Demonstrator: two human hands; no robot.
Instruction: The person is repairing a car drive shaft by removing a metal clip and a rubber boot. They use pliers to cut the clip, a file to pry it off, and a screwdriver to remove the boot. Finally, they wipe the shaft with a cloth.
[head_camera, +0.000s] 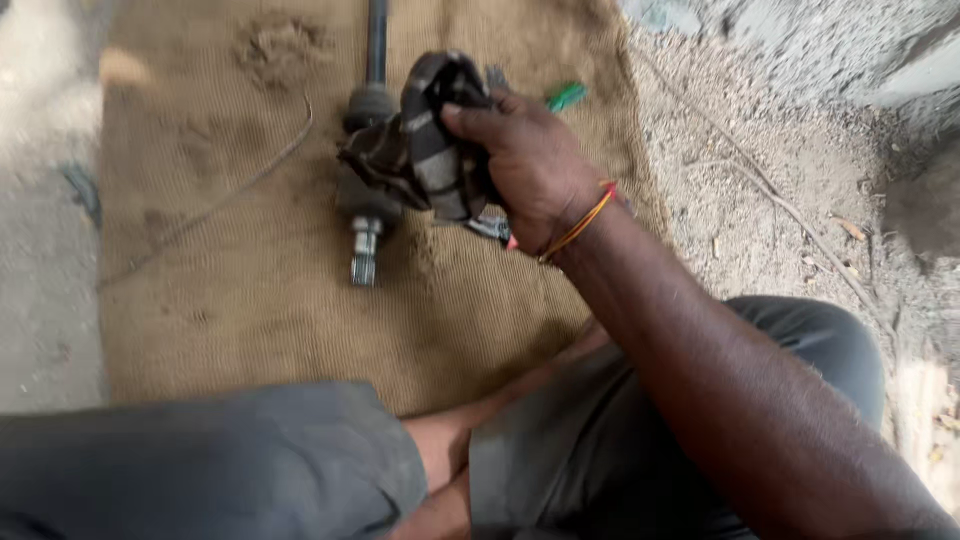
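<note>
Item: axle shaft (367, 215), a dark metal drive shaft with a bulbous joint and a pale splined stub end. It lies on a burlap mat (250, 280) spread on the ground, directly under and just left of the right hand. Its long axis runs away from the person: the splined stub points toward the person, and the slim rod runs off past the top edge of the view.

Item: rag (425, 140), dark with lighter stripes, bunched up and pressed over the joint of the shaft.

Right hand (530, 165): fingers curled tight around the rag, thumb on top, a thin orange band at the wrist. Left hand: not seen; only a grey sleeve (200, 465) shows low in the frame, so its state cannot be told.

Step in hand, as judged: wiping the joint. A further wipe would call for turning the cloth around the joint while the shaft stays lying flat.

Beyond the right hand: a green-handled tool (566, 96), partly hidden. Left of the shaft: a thin wire (240, 190) on the mat. Right of the mat: gravelly dirt (780, 200).
</note>
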